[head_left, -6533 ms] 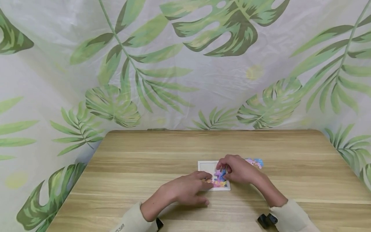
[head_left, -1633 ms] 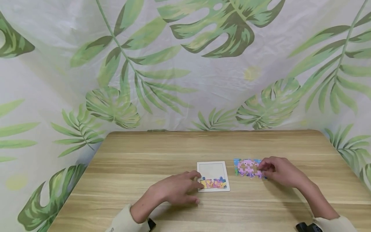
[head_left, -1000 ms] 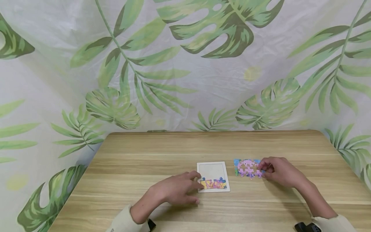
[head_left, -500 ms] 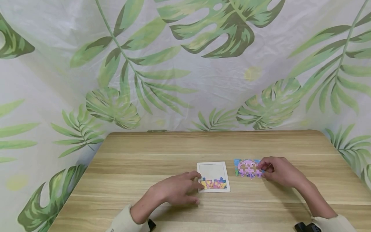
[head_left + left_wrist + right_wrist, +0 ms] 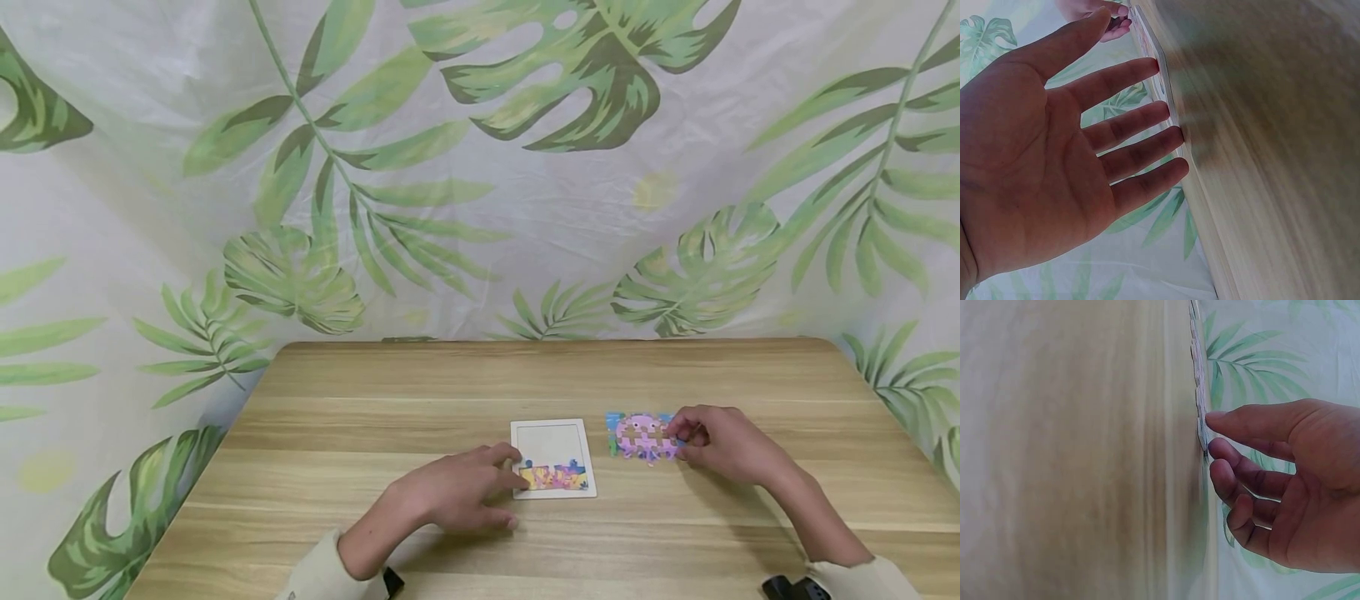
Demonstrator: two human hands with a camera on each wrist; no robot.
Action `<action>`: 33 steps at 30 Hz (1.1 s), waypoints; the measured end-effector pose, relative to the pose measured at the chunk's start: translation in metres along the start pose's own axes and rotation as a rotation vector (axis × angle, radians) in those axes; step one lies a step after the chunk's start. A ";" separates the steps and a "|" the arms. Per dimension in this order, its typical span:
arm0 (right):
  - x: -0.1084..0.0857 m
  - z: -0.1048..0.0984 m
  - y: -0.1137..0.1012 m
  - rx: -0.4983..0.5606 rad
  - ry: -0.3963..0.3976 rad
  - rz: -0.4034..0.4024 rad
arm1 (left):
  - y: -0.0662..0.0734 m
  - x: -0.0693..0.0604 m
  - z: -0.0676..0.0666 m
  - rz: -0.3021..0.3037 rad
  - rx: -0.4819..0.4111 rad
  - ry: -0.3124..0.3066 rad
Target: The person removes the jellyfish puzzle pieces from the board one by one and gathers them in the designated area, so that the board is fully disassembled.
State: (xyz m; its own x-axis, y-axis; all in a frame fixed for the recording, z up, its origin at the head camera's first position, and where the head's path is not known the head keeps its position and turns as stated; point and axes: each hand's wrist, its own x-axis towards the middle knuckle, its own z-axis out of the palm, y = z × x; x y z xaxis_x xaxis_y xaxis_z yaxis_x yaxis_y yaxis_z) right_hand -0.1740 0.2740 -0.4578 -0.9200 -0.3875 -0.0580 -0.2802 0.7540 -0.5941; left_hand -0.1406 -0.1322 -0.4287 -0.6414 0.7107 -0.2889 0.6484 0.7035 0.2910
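Observation:
A white puzzle tray lies flat on the table in the head view. Along its near side sits a strip of yellow and pink jigsaw pieces. My left hand has its fingertips on the tray's left edge; its fingers are straight and spread in the left wrist view. To the tray's right lies a group of pink and blue jigsaw pieces, a pink creature with eyes, with cross-shaped brown gaps. At the group's right end my right hand pinches a piece with thumb and fingertips, covering most of it.
The wooden table has rounded far corners. Behind it hangs a white cloth printed with green leaves. A black wrist device sits at the right sleeve.
Since the first frame, my right hand has gone from the tray to the right, and the pieces over the strip have left the tray. Lately the pink pieces shifted slightly closer together.

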 end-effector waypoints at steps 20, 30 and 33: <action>0.024 0.014 -0.038 0.016 -0.022 -0.076 | -0.009 -0.015 0.001 -0.010 -0.009 0.017; 0.042 0.036 -0.068 0.015 -0.062 -0.167 | -0.008 -0.018 0.006 -0.016 -0.020 0.028; 0.045 0.042 -0.079 0.013 -0.078 -0.191 | -0.008 -0.018 0.006 -0.008 -0.015 0.032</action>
State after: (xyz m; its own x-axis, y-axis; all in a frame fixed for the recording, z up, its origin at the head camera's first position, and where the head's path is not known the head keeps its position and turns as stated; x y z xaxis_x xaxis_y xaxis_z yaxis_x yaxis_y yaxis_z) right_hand -0.1819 0.1749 -0.4476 -0.8262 -0.5633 -0.0045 -0.4440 0.6562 -0.6101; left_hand -0.1316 -0.1506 -0.4310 -0.6596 0.7045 -0.2618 0.6371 0.7089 0.3024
